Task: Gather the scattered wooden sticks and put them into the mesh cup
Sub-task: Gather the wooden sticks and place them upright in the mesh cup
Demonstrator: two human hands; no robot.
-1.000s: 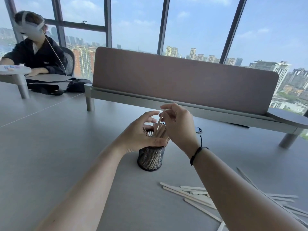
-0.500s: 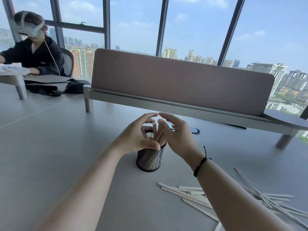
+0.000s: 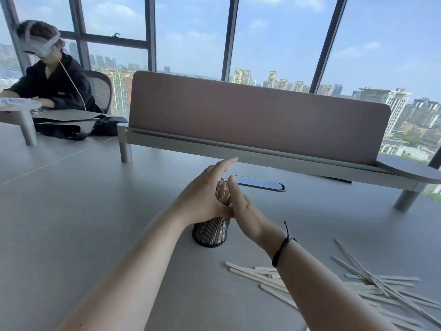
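Loose wooden sticks (image 3: 372,286) lie scattered on the grey table (image 3: 71,235) beside the right forearm. Beyond them, the left hand (image 3: 202,197) and right hand (image 3: 243,211), fingers straight, press together a bundle of sticks (image 3: 223,191) standing in the mesh cup (image 3: 211,231).

Grey table (image 3: 71,223) with mesh cup (image 3: 211,231), scattered wooden sticks (image 3: 372,286), raised shelf (image 3: 262,154).
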